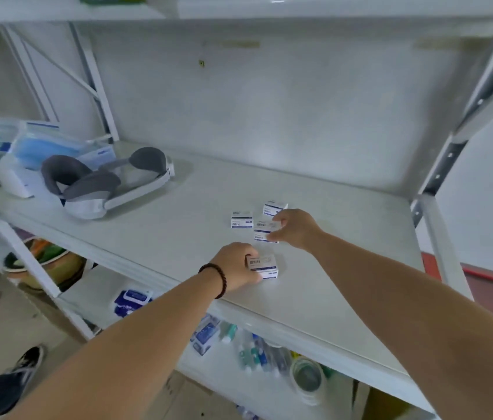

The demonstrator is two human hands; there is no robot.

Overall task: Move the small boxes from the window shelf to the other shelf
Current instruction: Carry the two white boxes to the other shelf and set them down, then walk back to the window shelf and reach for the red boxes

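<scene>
A broad pale-grey metal shelf board (pixel 330 237) in a white steel rack carries four small white cardboard boxes with blue printed labels, grouped near its middle, as a person reaches in with both bare arms from the front edge. At the shelf's left end lie a grey-and-white padded headset strap (pixel 102 183) and a clear bag of blue face masks (pixel 42 147), well apart from the boxes.

The left hand (pixel 234 266), a dark braided bracelet (pixel 219 278) on its wrist, grips the nearest box (pixel 264 265) from that box's left side, fingers curled over the top and thumb at the front face. The box lies flat, its long axis running roughly left to right along the shelf, label side up.

The right hand (pixel 295 228) pinches the middle box (pixel 263 230) from its right side, thumb and fingers curled at the near and far edges. This box also lies flat, with the same left-to-right long axis.

Two more boxes sit untouched: one (pixel 241 219) just left of the middle box, and the farthest box (pixel 274 207), turned slightly askew, just beyond the right hand's fingers and nearer that hand than the left.

By appearance this is the receiving shelf, and both held boxes rest on it; letting go looks to be what remains.
</scene>
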